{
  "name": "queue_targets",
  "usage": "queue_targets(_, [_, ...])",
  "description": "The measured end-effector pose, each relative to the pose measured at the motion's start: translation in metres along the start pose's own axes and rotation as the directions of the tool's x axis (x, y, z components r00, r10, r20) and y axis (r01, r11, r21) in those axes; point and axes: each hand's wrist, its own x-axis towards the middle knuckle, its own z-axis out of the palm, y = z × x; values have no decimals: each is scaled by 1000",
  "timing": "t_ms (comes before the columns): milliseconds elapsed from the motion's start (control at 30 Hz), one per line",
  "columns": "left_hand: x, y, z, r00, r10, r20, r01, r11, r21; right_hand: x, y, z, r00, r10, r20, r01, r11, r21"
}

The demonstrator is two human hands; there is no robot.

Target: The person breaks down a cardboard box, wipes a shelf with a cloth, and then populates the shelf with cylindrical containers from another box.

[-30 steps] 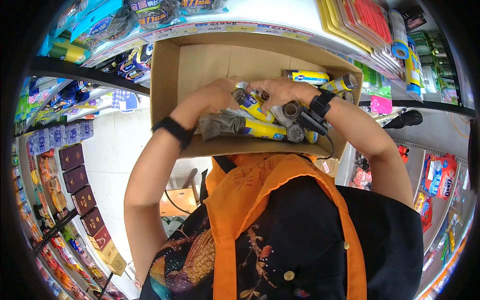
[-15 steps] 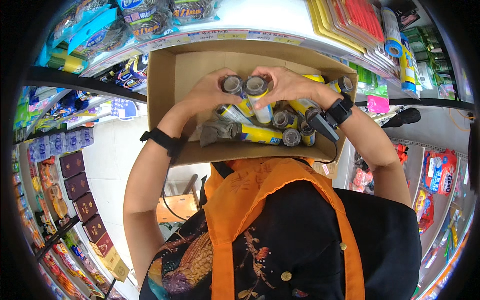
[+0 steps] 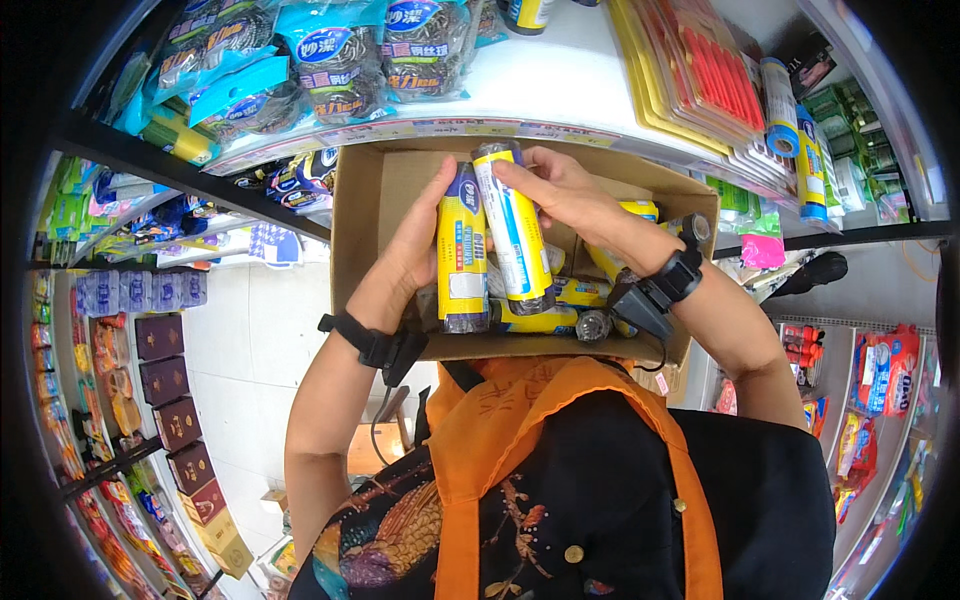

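Two yellow-labelled cylindrical rolls stand side by side above an open cardboard box (image 3: 380,190). My left hand (image 3: 420,236) grips the left roll (image 3: 462,265) along its side. The slightly higher right roll (image 3: 515,235), with a white-and-yellow label, is gripped by my right hand (image 3: 560,190), its thumb across the upper part. Several similar rolls (image 3: 550,318) lie beneath in the box, partly hidden by the two held ones. Black straps with small devices (image 3: 645,300) are on both wrists.
A white shelf (image 3: 550,70) above the box holds bagged steel scrubbers (image 3: 335,70), stacked yellow and red flat boards (image 3: 690,70), and upright rolls. Stocked shelves curve along both sides. Pale tiled floor (image 3: 240,380) and a wooden stool (image 3: 370,440) show below the box.
Both rolls have been raised from among the others and now lie lengthwise in view, labels showing. My hands moved up with them. The view has shifted, showing more of the upper shelf.
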Motion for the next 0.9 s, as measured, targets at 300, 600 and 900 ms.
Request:
queue_targets(300, [-29,-21,58,673,731,-117,-568,611,552,-40,-22,10,973,-76,218,49,991,125])
queue_targets(600, [-39,58,141,135,862,489,-635,-303,710,-74,-116,-22,810,-583,-62,571,809,-141])
queue_targets(900, [54,100,161,152,834,531,-626,-334,704,0,-107,-63,490,-735,-468,539,678,-500])
